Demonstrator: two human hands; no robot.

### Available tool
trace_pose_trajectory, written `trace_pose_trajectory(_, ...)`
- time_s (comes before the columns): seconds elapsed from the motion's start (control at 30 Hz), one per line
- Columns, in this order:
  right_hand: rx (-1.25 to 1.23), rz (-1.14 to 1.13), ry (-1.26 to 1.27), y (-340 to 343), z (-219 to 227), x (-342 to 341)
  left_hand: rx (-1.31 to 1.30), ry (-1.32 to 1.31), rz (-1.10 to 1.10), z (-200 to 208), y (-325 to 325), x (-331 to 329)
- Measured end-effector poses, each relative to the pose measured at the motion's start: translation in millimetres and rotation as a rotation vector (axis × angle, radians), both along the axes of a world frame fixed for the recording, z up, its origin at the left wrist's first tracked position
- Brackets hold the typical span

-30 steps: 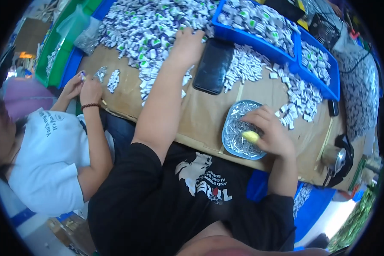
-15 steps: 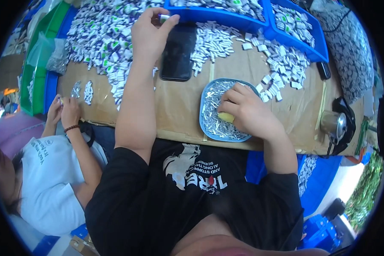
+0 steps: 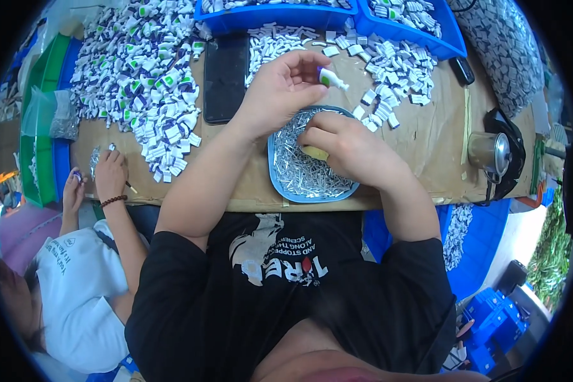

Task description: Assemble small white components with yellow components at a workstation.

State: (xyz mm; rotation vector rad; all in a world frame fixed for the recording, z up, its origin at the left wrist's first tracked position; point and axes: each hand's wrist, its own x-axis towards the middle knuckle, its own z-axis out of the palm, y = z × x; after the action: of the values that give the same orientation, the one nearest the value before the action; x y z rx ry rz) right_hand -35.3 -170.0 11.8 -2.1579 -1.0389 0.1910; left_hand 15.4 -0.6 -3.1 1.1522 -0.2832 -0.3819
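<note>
On cardboard tabletop (image 3: 439,169), blue bins (image 3: 274,18); left hand (image 3: 275,92) pinching white piece (image 3: 330,79), right hand (image 3: 350,145) grip unclear.

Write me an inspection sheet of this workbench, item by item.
Surface: brown-covered table, crossed by a pale strip.
Work things: blue tray of metal pins; heap of white-and-purple pieces; small white pieces.
Clutter: black phone beside the heap; lidded metal pot at right.
Hands: left hand holds a bottle-shaped piece; right hand is over the tray, against a yellow thing, grip unclear.
Cables: dark cord at top right, only partly visible.
Surroundings: co-worker at left; blue bins and clear bag along the far side.
</note>
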Motion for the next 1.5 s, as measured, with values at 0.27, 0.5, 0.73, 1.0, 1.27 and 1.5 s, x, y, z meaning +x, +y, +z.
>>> trace_pose_trajectory(0.27,-0.128,0.107,-0.137,6,7,-8,0.156,-0.05,0.134,-5,-2,-2)
trace_pose_trajectory(0.5,-0.066,0.162,-0.128,4,0,-3,0.136,-0.074,0.172,-6,-2,-2)
trace_pose_trajectory(0.73,0.114,0.053,-0.077,2,0,1,0.165,-0.086,0.166,-4,-2,-3)
trace_pose_trajectory(1.0,0.383,-0.093,0.079,3,7,0,0.147,-0.158,0.138,-4,1,-6)
trace_pose_trajectory(1.27,0.766,-0.198,0.168,2,-4,5,0.123,-0.166,0.17,-4,-5,-12)
trace_pose_trajectory(1.5,0.77,-0.133,0.209,0,-1,5,0.141,-0.117,0.141,-5,-5,-10)
